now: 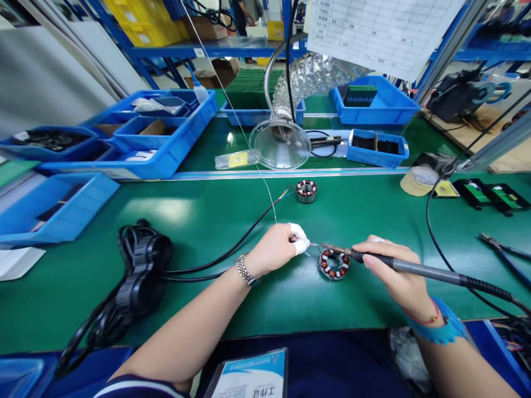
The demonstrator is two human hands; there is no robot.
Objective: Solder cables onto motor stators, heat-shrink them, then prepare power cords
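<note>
My right hand (pixel 394 271) is closed around the dark handle of a soldering iron (pixel 431 271). The iron's tip reaches left, over the upper edge of a motor stator (pixel 334 264) with copper windings and white insulators. Just left of that stator, my left hand (pixel 286 246), with white finger cots, pinches thin wires at the end of a black cable. A strand of solder wire (pixel 269 190) runs down from above to this hand. Farther back stands a second stator (pixel 306 191), with coloured leads joined to another black cable (pixel 244 237).
A funnel-shaped fume hood (pixel 280 145) hangs behind the stators. Blue bins (pixel 166 149) line the left and back. A bundled black cable (pixel 143 271) lies at left. At right are a tape roll (pixel 418 181), pliers (pixel 504 249) and the iron's cord (pixel 435 232).
</note>
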